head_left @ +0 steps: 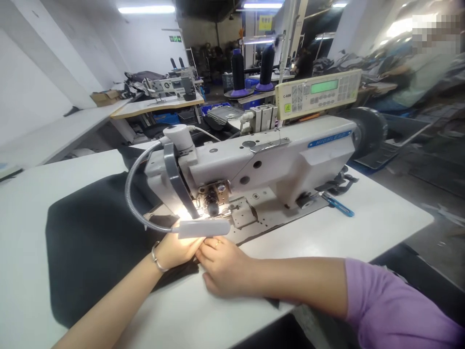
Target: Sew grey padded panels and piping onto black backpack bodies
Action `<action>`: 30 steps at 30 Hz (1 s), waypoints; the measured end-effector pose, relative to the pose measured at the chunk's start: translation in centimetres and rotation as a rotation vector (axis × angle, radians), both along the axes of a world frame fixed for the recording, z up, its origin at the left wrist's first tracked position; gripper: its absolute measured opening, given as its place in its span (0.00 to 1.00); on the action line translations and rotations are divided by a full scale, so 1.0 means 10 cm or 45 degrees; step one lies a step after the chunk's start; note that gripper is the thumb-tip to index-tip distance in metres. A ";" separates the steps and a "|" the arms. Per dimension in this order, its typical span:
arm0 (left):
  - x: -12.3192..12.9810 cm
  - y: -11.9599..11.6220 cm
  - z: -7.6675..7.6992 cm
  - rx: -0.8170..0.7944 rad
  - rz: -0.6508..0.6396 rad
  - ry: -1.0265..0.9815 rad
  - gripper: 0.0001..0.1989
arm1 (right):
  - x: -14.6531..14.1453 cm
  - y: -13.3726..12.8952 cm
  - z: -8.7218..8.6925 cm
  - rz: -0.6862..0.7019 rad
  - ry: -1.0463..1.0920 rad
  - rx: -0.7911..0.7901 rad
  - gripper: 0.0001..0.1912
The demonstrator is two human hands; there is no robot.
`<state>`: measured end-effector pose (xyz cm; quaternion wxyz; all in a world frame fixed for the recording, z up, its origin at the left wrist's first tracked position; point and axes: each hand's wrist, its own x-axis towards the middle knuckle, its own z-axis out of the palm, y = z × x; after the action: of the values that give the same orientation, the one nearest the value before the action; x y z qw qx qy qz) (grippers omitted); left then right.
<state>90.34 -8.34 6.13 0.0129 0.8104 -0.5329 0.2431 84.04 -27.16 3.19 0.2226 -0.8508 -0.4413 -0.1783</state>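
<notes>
A sewing machine stands on the white table, its small lamp lit over the needle area. A large black fabric piece lies flat to the left and runs under the machine head. My left hand, with a bracelet at the wrist, is closed on the fabric's near edge; lamp and glare hide some of its fingers. Against it, my right hand, wearing a ring, has its fingers curled round the same edge. Both hands are just in front of the needle area, whose needle I cannot make out.
A blue cutter lies on the white table right of the machine. A control panel and black thread cones stand behind. Another machine is at the back left. A blurred person sits at the right.
</notes>
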 end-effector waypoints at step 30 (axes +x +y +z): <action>-0.75 1.02 0.05 -0.009 0.422 -0.208 0.16 | -0.09 0.49 0.10 -0.264 0.155 -0.313 0.33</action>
<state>82.87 1.83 6.66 -0.0679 0.8647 -0.3905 0.3086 83.19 -22.26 4.17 0.1236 -0.9219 -0.3553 -0.0933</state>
